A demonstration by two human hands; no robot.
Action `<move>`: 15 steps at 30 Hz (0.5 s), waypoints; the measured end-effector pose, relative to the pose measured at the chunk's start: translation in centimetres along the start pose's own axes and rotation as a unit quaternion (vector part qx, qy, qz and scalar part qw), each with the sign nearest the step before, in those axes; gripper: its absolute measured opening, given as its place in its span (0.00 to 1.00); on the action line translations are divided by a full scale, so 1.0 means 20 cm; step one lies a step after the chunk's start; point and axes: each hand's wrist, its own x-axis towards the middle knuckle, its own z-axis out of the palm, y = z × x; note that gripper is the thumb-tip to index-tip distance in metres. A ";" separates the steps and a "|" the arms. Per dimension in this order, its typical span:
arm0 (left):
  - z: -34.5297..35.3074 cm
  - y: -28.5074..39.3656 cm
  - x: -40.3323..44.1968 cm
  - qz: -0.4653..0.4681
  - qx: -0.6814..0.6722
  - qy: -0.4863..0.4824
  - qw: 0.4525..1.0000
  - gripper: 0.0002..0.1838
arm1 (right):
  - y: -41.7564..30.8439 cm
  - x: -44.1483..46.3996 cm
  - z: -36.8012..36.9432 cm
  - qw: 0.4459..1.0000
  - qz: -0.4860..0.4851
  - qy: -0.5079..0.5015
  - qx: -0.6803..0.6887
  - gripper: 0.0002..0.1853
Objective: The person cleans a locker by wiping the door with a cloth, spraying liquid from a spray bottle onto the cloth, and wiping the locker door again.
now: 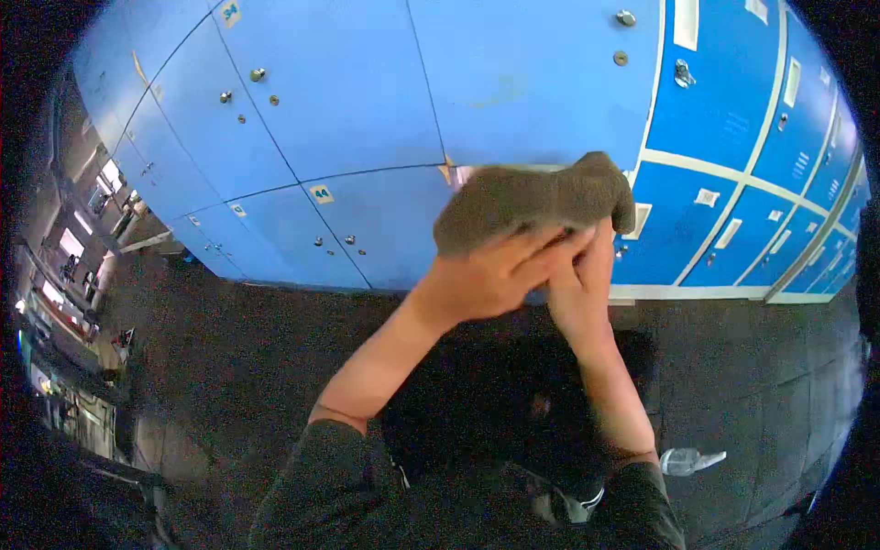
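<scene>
A brown-grey cloth (513, 202) is bunched up between my two hands, in front of the light blue locker doors (532, 82). My left hand (486, 275) grips its lower left part, with the fingers partly hidden by folds. From the right, my right hand (587, 284) closes on the cloth, and its fingers meet those of the left hand. Both forearms reach up from dark sleeves. Whether the cloth touches the locker door behind it, I cannot tell.
Darker blue lockers (710, 101) with white frames, labels and locks stand to the right. On the dark floor (733, 367) near my right elbow lies a clear bottle with a nozzle (687, 461). Windows and equipment line the far left.
</scene>
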 end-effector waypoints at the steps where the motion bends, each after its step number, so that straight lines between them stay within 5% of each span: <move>1: 0.01 0.01 -0.04 0.009 -0.003 0.016 1.000 0.24 | 0.01 0.05 0.01 0.998 -0.042 -0.022 -0.032 0.21; 6: 0.19 0.08 -0.34 -0.035 -0.052 0.037 0.997 0.29 | 0.14 0.25 0.12 0.975 -0.186 -0.020 -0.122 0.26; 9: 0.31 0.11 -0.49 -0.032 -0.103 0.010 0.994 0.29 | 0.19 0.38 0.16 0.914 -0.261 -0.005 -0.312 0.22; 13: 0.53 0.14 -0.67 -0.061 -0.199 -0.126 0.970 0.20 | 0.19 0.60 0.25 0.832 -0.358 0.011 -0.424 0.23; 15: 0.73 0.16 -0.83 -0.056 -0.236 -0.194 0.950 0.14 | 0.21 0.68 0.29 0.826 -0.313 -0.025 -0.468 0.21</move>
